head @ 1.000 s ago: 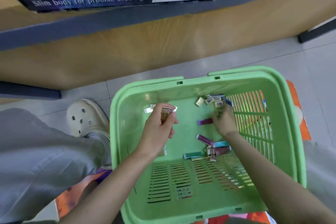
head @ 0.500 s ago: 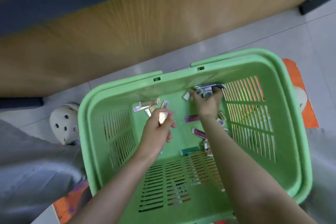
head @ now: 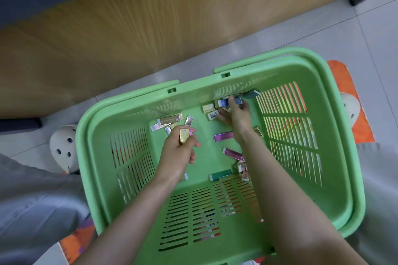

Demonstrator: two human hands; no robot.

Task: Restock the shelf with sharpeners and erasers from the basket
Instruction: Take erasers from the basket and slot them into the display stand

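Gold packet (head: 184,136) pinched upright in left hand (head: 179,154), fingers curled round it, above the basket (head: 129,103) bottom. Right hand (head: 237,115) is at the far wall, fingers on a cluster of small packs (head: 212,112); gripping or just touching, can't tell, blurred. Purple sticks (head: 224,136) and teal pack (head: 220,174) lie loose mid-basket. Right forearm hides part of the near pile (head: 243,170). Labels unreadable.

You can read no text here. Small white pack (head: 212,115) at 1 o'clock in the basket (head: 129,103) carries a barcode label, digits too blurred.
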